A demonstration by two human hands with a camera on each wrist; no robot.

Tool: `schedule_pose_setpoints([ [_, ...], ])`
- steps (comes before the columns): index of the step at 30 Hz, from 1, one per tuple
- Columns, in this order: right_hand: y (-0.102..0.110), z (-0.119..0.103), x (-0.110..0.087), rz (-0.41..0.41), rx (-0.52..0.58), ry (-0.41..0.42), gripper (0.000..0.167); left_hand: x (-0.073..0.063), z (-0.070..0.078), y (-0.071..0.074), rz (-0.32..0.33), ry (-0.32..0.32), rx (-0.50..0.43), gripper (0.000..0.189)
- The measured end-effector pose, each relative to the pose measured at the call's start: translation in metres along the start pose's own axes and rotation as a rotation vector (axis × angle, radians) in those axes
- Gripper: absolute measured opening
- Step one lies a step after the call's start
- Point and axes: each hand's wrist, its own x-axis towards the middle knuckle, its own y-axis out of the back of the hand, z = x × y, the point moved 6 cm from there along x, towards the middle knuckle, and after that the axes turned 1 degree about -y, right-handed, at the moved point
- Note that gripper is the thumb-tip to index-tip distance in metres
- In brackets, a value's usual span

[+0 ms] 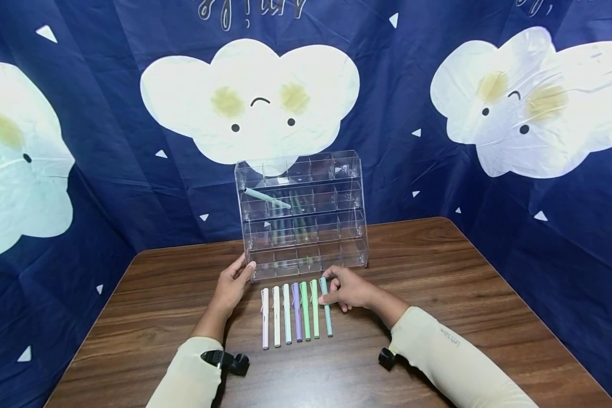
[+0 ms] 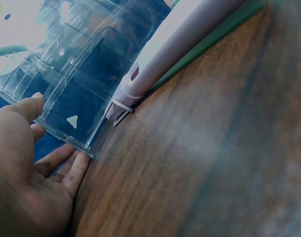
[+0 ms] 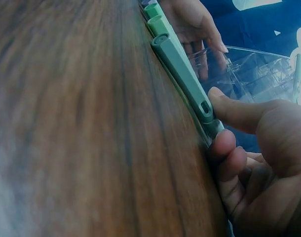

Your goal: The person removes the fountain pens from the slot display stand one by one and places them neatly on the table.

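A clear tiered display rack (image 1: 306, 247) with small compartments stands on the table. My left hand (image 1: 229, 289) grips its lower left corner, with the thumb (image 2: 29, 107) on one side of the edge and the fingers on the other. In front of the rack lies a row of pastel pens, with a teal pen (image 1: 327, 317) at its right end. My right hand (image 1: 349, 289) pinches that pen near its clip end between thumb and fingers; in the right wrist view the teal pen (image 3: 182, 74) lies along the table. A pale teal pen (image 1: 266, 197) rests slanted in an upper tier of the rack.
Beside the teal pen lie a light green pen (image 1: 314, 311), a green pen (image 1: 305, 314), a purple pen (image 1: 297, 314), and light blue, cream and pale pink ones. The brown wooden table (image 1: 173, 317) ends near a blue cloud-print curtain (image 1: 387, 187) behind the rack.
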Motion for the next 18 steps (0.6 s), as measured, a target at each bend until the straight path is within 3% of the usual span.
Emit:
schedule_pose_setpoints([
  [18,-0.0005,0.0058,0.0039,0.034,0.004,-0.022,0.067,-0.0012,0.0008,0.0001,-0.011,0.005,-0.008,0.062],
])
